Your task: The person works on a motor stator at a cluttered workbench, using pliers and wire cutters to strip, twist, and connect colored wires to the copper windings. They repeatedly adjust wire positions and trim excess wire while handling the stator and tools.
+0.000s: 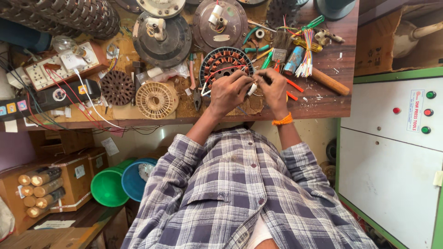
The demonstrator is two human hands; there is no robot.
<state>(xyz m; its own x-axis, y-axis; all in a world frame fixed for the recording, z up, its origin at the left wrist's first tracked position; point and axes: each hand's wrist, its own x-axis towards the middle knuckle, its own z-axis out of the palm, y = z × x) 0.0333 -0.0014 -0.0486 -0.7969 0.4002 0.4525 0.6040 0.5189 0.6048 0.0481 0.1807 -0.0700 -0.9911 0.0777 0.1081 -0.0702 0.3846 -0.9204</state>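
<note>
A round motor stator (224,62) with copper windings and a red wire across it lies on the wooden workbench (323,103). Both of my hands meet just in front of it. My left hand (229,91) is closed around thin wires and a small white piece at the stator's edge. My right hand (273,88), with an orange band at the wrist, pinches the same wire ends from the other side. What lies between the fingertips is too small to make out.
Dark motor covers (162,39), a cream plastic winding former (157,99), pliers (195,87), a bundle of coloured sleeves (306,57), a wooden handle (330,82) and a switchboard (60,64) crowd the bench. A cabinet with buttons (392,133) stands right; green and blue tubs (121,182) sit below left.
</note>
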